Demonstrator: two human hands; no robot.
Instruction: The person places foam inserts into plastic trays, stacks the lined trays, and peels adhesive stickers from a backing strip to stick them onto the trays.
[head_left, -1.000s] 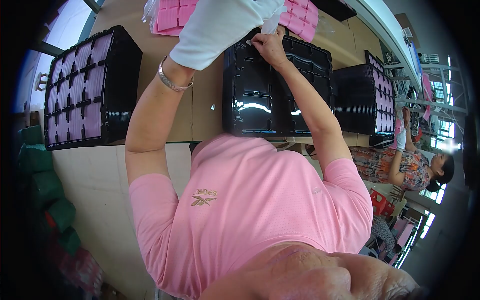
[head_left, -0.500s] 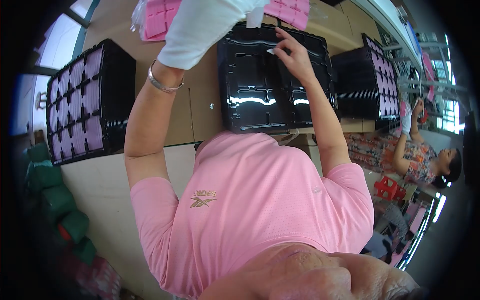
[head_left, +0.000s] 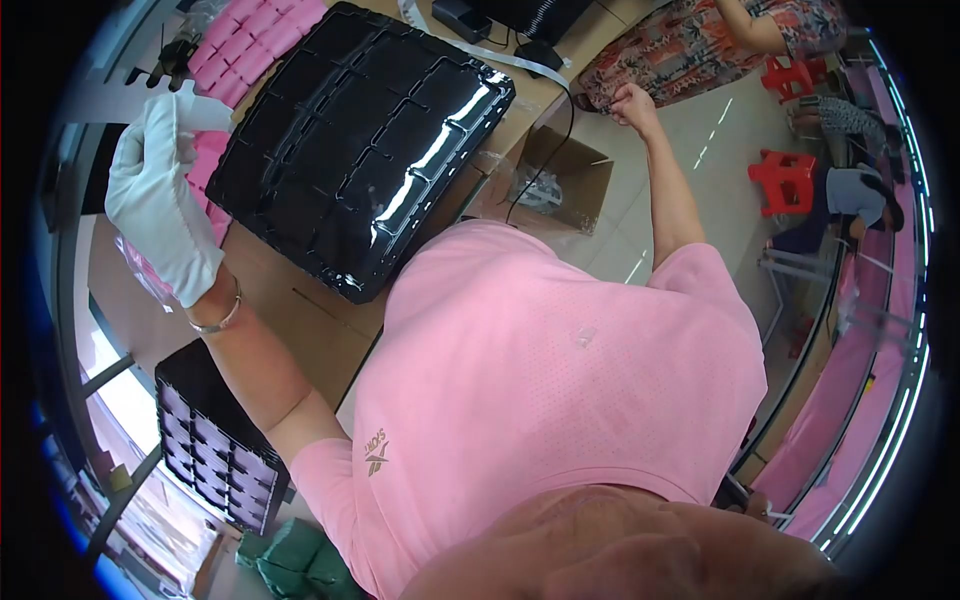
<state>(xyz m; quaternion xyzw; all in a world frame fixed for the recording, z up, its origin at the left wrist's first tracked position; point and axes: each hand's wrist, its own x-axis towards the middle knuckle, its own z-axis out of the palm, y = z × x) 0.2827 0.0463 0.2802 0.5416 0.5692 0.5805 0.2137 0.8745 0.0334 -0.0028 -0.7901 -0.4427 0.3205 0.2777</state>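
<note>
My left hand (head_left: 165, 190) wears a white glove and is closed on a thin white sheet (head_left: 205, 112), beside the left edge of a black moulded plastic tray (head_left: 340, 130). The tray lies tilted across the view on the brown table, its glossy ridges reflecting light. Off the table's right side, my bare right hand (head_left: 633, 105) is held out above the floor with curled fingers pressed together. Anything between them is too small to make out. Pink moulded sheets (head_left: 250, 50) lie behind the tray and also near my glove.
An open cardboard box (head_left: 580, 185) holding clear plastic stands below my right hand. Black trays with pink inserts (head_left: 215, 450) are at lower left. A cable hangs by the table edge. A person in patterned clothes (head_left: 680, 50) stands at upper right, near red stools (head_left: 783, 182).
The view has turned to the right. My right hand has moved from over the tray to beyond the table's edge. The small white piece seen at its fingers is no longer visible.
</note>
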